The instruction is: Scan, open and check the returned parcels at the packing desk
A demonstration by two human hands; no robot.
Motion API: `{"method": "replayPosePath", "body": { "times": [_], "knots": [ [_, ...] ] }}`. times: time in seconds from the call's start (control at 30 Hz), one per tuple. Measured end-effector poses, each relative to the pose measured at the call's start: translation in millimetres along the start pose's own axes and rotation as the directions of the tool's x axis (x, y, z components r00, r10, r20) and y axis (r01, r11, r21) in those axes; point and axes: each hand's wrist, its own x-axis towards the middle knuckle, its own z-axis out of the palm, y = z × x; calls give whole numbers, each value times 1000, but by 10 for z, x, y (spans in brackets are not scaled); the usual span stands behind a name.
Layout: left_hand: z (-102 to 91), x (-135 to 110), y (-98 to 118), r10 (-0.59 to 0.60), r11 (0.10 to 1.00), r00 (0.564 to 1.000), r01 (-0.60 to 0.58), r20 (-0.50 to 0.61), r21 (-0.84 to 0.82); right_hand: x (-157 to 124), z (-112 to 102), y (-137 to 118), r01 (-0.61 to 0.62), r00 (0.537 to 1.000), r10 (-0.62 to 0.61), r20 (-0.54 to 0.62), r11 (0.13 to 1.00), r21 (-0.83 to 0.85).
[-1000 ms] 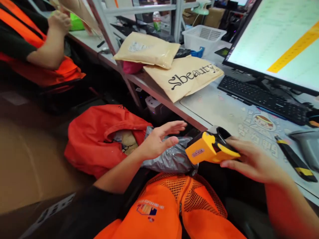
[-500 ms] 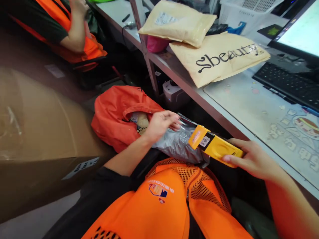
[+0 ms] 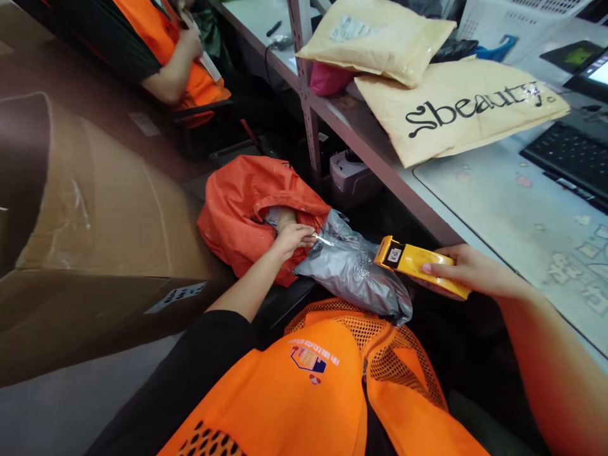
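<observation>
My left hand [image 3: 292, 240] pinches the thin clear film at the end of a grey plastic mailer [image 3: 354, 272], which lies across my lap. Just behind that hand is a red-orange cloth sack [image 3: 237, 221], with a tan parcel [image 3: 284, 218] partly showing in its opening. My right hand [image 3: 468, 269] is shut around a yellow handheld scanner [image 3: 415, 265], which has a small QR label near its far end. The scanner is just above and to the right of the mailer, not touching it.
A large cardboard box [image 3: 104, 209] stands at the left. To the right, a metal-legged table [image 3: 380, 111] holds padded mailers [image 3: 460, 107], a keyboard [image 3: 570, 158] and a white basket [image 3: 517, 16]. A co-worker in an orange vest [image 3: 166, 50] sits at the top left.
The view has swung left. The scanner now lies flatter in my right hand, and my left hand has moved down and left, now pinching the mailer's film end.
</observation>
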Motion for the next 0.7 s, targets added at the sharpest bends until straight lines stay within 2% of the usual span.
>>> {"method": "replayPosePath", "body": {
  "times": [0.17,0.27,0.4,0.47,0.53,0.6,0.7],
  "knots": [
    [106,87,-170,26,980,999,-30,24,198,79,24,131,-83,995,83,63,996,9],
    [151,107,-269,83,932,996,-74,-10,356,140,84,190,-74,993,70,90,997,36],
    [110,160,-318,184,843,979,-110,-89,527,186,105,212,-57,994,54,90,998,26],
    [89,214,-306,165,823,985,-104,-58,559,185,87,201,-51,994,49,94,998,22],
    [112,287,-278,109,838,993,-110,32,535,173,63,178,-38,995,37,93,999,15],
    [185,371,-247,82,862,990,-129,117,489,157,46,146,-31,996,32,80,1000,-2],
    [344,487,-226,106,860,984,-161,140,485,133,42,100,-37,998,38,56,999,-23]
  ]
}}
